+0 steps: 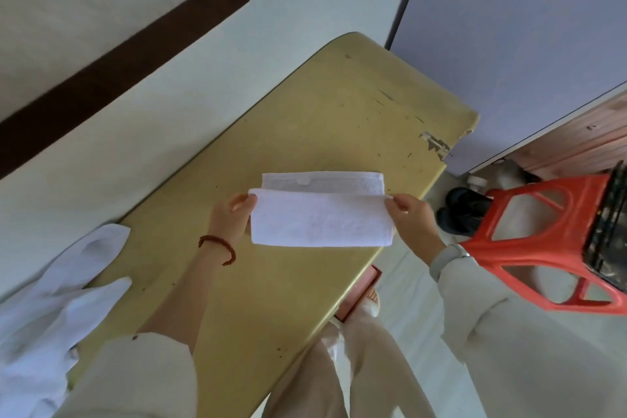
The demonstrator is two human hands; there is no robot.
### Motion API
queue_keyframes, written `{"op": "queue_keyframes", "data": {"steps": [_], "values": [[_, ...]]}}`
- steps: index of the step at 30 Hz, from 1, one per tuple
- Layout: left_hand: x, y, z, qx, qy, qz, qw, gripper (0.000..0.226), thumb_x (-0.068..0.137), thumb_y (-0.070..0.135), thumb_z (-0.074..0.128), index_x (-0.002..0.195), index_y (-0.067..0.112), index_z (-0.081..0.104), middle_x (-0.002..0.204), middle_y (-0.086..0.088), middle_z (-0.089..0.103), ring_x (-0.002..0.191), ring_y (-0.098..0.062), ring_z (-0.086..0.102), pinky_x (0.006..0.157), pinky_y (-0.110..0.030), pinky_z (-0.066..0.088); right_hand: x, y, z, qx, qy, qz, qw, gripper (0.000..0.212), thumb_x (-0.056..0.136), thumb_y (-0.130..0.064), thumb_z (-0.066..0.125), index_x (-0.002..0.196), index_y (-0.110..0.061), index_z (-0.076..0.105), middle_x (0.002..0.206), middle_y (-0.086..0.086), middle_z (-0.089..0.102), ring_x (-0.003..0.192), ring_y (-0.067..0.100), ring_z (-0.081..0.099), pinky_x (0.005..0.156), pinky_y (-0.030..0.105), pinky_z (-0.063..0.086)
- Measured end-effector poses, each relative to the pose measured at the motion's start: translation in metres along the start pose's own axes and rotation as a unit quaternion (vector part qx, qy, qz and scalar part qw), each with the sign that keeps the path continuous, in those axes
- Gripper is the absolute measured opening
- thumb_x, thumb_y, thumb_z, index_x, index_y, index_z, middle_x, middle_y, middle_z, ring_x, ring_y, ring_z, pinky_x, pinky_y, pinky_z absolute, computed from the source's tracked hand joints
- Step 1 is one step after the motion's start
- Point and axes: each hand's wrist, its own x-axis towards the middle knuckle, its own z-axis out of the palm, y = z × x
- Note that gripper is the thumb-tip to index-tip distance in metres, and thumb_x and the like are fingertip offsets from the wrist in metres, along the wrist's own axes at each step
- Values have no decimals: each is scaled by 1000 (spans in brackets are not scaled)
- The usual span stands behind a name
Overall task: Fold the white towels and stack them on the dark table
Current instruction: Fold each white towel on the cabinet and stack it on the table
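Note:
A white towel lies partly folded on the yellowish table, its near layer doubled over the far one. My left hand pinches the towel's upper left corner. My right hand pinches the upper right corner. A strip of the lower layer shows beyond the folded edge. A heap of unfolded white towels sits at the table's left end.
A red plastic stool stands on the floor to the right of the table. Dark shoes lie beside it. A wall runs along the table's far side, and a wooden cabinet is at the right.

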Motion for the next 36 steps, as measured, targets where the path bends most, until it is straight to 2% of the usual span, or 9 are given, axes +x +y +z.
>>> {"op": "queue_keyframes", "data": {"steps": [5, 11, 14, 19, 23, 26, 30, 32, 36], "values": [[37, 8, 22, 4, 68, -11, 998, 29, 90, 25, 54, 112, 8, 63, 97, -4, 63, 91, -18, 56, 85, -31, 45, 43, -3, 10, 18, 44, 3, 999, 22, 91, -13, 49, 107, -9, 64, 89, 0, 61, 84, 14, 53, 72, 25, 39], [57, 6, 35, 2, 128, -35, 991, 30, 87, 25, 58, 113, 9, 64, 96, 3, 59, 90, -12, 53, 81, -25, 40, 75, 5, 19, 14, 45, 9, 999, 19, 89, -13, 50, 104, -8, 62, 89, 2, 62, 84, 17, 54, 73, 28, 43], [60, 4, 37, 33, 125, -37, 991, 26, 87, 23, 58, 109, 11, 64, 95, 3, 59, 87, -12, 53, 77, -25, 40, 80, 9, 22, -6, 41, 15, 999, 19, 88, -13, 49, 102, -9, 61, 95, 4, 63, 87, 19, 55, 78, 32, 46], [64, 4, 36, 88, 119, -9, 989, 21, 85, 15, 56, 104, 11, 64, 95, 1, 61, 86, -12, 54, 77, -25, 41, 84, 10, 27, -60, 45, -3, 997, 18, 88, -14, 46, 99, -9, 60, 100, 5, 59, 85, 17, 49, 71, 29, 40], [62, 5, 39, 122, 128, 18, 984, 23, 85, 12, 55, 108, 13, 61, 91, 4, 59, 84, -11, 52, 76, -21, 39, 86, 9, 27, -84, 49, -15, 995, 20, 88, -13, 46, 105, -10, 57, 104, 5, 58, 84, 15, 48, 71, 28, 38], [62, 6, 41, 146, 134, 28, 980, 23, 87, 15, 53, 108, 14, 62, 88, 6, 58, 80, -10, 52, 70, -19, 38, 87, 9, 28, -94, 52, -23, 994, 23, 89, -13, 46, 110, -8, 56, 108, 7, 57, 85, 14, 47, 71, 28, 38], [62, 6, 42, 154, 151, 23, 976, 22, 90, 25, 50, 100, 16, 66, 75, 9, 58, 75, -12, 53, 57, -19, 37, 86, 11, 29, -110, 55, -34, 992, 22, 91, -13, 45, 110, -10, 56, 107, 7, 54, 82, 14, 47, 69, 26, 37], [63, 5, 43, 153, 160, 18, 975, 20, 89, 26, 50, 95, 19, 67, 68, 14, 54, 73, -13, 53, 56, -17, 38, 86, 13, 30, -118, 60, -45, 990, 23, 92, -13, 44, 111, -12, 57, 109, 8, 54, 82, 16, 47, 69, 28, 39], [63, 3, 43, 139, 161, 1, 977, 16, 85, 21, 52, 89, 26, 66, 70, 17, 56, 70, -12, 56, 56, -17, 41, 85, 15, 30, -139, 61, -69, 986, 26, 94, -14, 42, 113, -11, 59, 110, 11, 53, 80, 18, 47, 69, 30, 41]]}}
